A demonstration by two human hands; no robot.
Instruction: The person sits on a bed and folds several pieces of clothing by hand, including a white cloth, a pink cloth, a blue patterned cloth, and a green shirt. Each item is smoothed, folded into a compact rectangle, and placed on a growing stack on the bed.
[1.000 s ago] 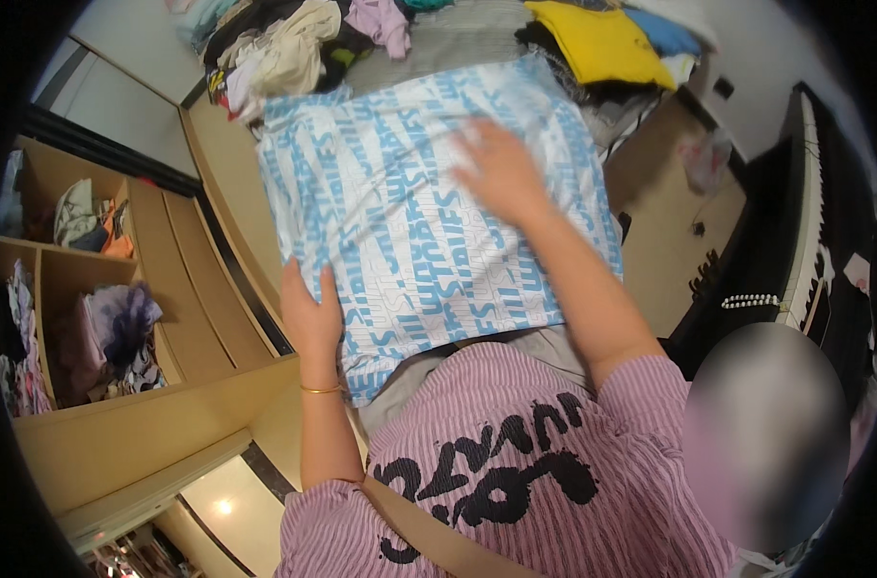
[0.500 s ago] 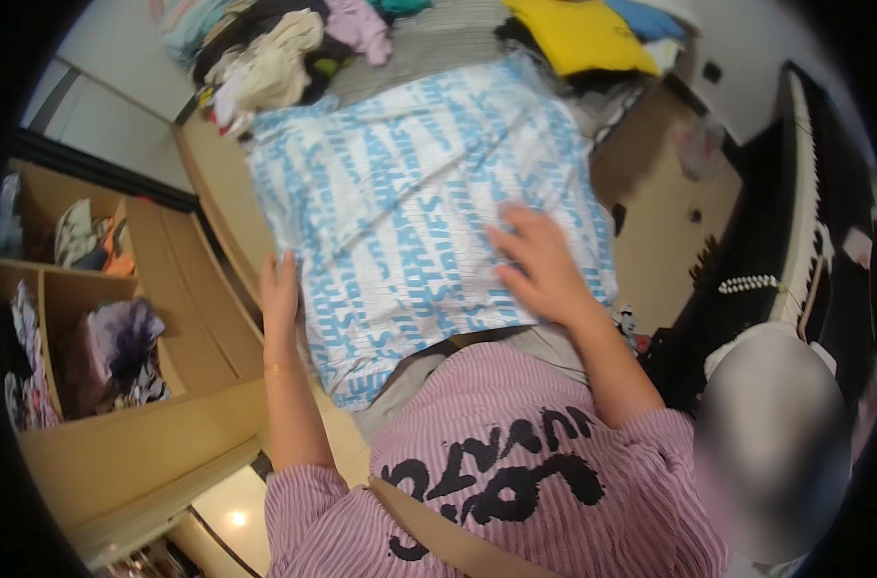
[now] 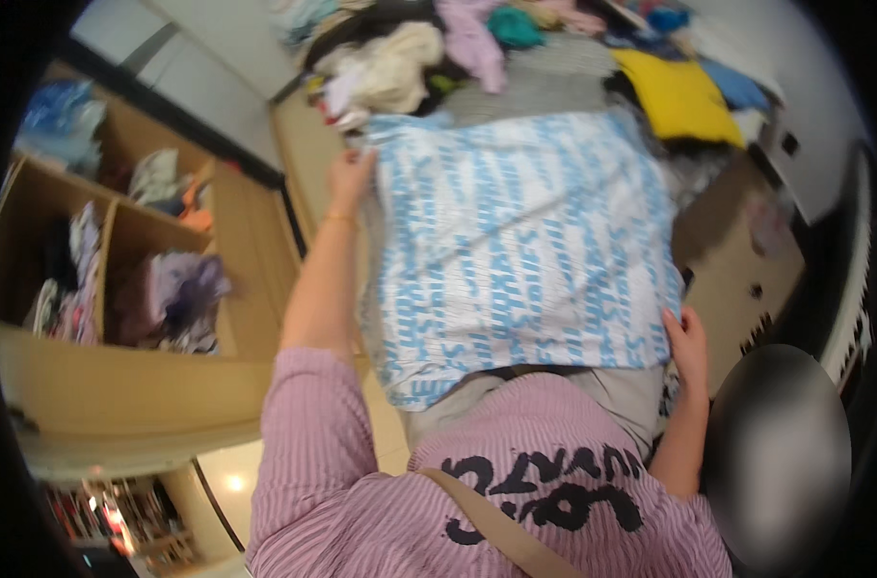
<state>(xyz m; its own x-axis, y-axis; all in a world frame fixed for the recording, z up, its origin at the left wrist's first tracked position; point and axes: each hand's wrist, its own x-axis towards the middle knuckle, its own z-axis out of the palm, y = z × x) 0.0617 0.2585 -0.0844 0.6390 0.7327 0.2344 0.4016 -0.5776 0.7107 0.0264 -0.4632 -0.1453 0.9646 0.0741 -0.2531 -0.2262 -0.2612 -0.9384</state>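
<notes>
A white cloth (image 3: 525,250) with blue printed lettering lies spread out in front of me, lightly creased. At its far left edge is my left hand (image 3: 352,178), its fingers curled onto the fabric near the corner. My right hand (image 3: 687,349) rests against the near right edge, fingers stretched and apart, the tips touching the cloth. The cloth's near edge lies over grey fabric (image 3: 626,390) close to my body.
Beyond the cloth is a grey striped surface (image 3: 544,82) with a heap of clothes (image 3: 390,72) at left and a yellow garment (image 3: 679,96) at right. Wooden shelves (image 3: 116,241) with clothes stand left. A dark piano-like edge (image 3: 848,299) and a blurred pale oval (image 3: 781,453) are right.
My left hand has moved forward along the left edge to the far corner. The right hand has left the middle of the cloth for its right edge. The view has shifted left.
</notes>
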